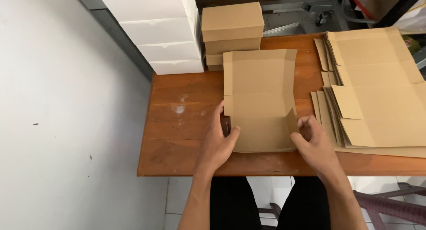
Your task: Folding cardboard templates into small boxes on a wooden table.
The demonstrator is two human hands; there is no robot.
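Observation:
A brown cardboard box blank [259, 97] lies partly folded on the wooden table [177, 136], its near end turned up into a low tray shape. My left hand [217, 143] grips the left side wall near the front corner, thumb inside. On the other side, my right hand [313, 143] pinches the right side flap, fingers curled around it. The far part of the blank lies flat, with small flaps at its corners.
A stack of flat brown blanks [377, 88] lies at the right of the table. Folded brown boxes [231, 28] are stacked at the back, beside a pile of white boxes [159, 30]. A grey wall runs along the left, and a dark red plastic chair [390, 203] stands at lower right.

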